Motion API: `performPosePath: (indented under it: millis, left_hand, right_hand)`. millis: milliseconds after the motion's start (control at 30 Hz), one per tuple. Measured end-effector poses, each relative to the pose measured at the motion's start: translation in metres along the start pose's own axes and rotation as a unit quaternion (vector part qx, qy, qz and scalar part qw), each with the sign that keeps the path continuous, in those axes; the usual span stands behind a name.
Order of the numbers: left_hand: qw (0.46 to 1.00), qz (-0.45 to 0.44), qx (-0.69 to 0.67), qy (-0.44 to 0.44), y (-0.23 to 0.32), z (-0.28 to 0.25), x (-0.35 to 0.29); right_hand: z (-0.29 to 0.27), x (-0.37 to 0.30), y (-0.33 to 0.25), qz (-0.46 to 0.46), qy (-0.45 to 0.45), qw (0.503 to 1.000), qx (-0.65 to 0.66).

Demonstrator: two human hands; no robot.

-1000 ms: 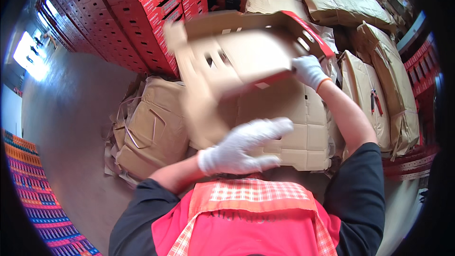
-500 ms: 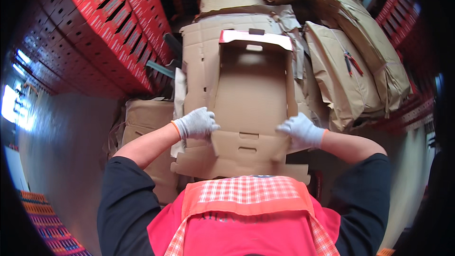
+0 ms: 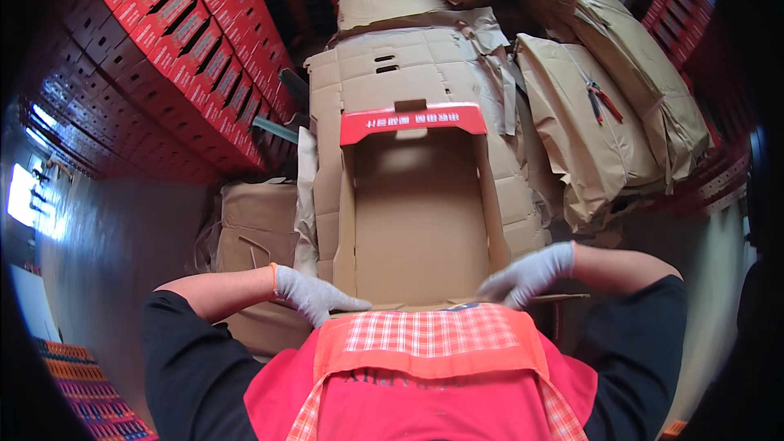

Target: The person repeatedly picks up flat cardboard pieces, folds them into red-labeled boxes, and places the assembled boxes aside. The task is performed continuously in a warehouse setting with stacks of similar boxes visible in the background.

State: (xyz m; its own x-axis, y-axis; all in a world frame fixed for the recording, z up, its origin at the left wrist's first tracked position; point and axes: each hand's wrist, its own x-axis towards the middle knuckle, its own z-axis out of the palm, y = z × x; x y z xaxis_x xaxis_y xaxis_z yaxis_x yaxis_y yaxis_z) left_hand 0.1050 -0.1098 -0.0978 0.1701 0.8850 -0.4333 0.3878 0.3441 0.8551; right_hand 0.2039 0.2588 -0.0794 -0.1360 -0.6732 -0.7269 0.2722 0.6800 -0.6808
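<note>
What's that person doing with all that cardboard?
A person in a red apron and white gloves is folding a flat cardboard box into shape. The left hand and right hand press on its near edge, close to the body. Its side walls stand up and a red flap shows at the far end. Flat cardboard sheets lie beyond it, with stacked red boxes to the left.

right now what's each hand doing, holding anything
Left hand: gloved, fingers spread flat on the near left edge of the cardboard box, pressing rather than gripping.
Right hand: gloved, fingers extended on the box's near right edge, no closed grip.
</note>
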Motion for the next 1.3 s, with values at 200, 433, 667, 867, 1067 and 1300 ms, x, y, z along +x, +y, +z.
performPosePath:
  millis: [200, 433, 667, 867, 1067, 1300]
  left_hand:
    - [0.876, -0.193, 0.345, 0.276, -0.058, -0.027, -0.024]
    - [0.649, 0.084, -0.41, 0.635, -0.14, -0.015, 0.067]
    - [0.44, 0.156, -0.567, 0.679, -0.096, 0.002, 0.121]
    - [0.353, 0.246, -0.829, 0.356, -0.079, 0.016, 0.201]
    - [0.639, -0.09, -0.704, 0.297, -0.052, 0.028, 0.183]
    - [0.625, 0.027, 0.463, 0.627, 0.097, -0.02, 0.065]
  right_hand:
    - [-0.031, 0.0, 0.037, -0.122, 0.393, 0.866, -0.284]
    - [-0.078, 0.096, 0.103, -0.237, 0.729, 0.636, 0.086]
    - [-0.108, 0.015, 0.075, -0.318, 0.557, 0.651, 0.406]
    - [-0.09, -0.081, -0.102, -0.258, 0.65, 0.71, -0.077]
    - [-0.059, -0.014, -0.178, -0.226, 0.599, 0.657, -0.398]
    - [-0.116, 0.005, -0.155, -0.299, 0.771, 0.49, -0.277]
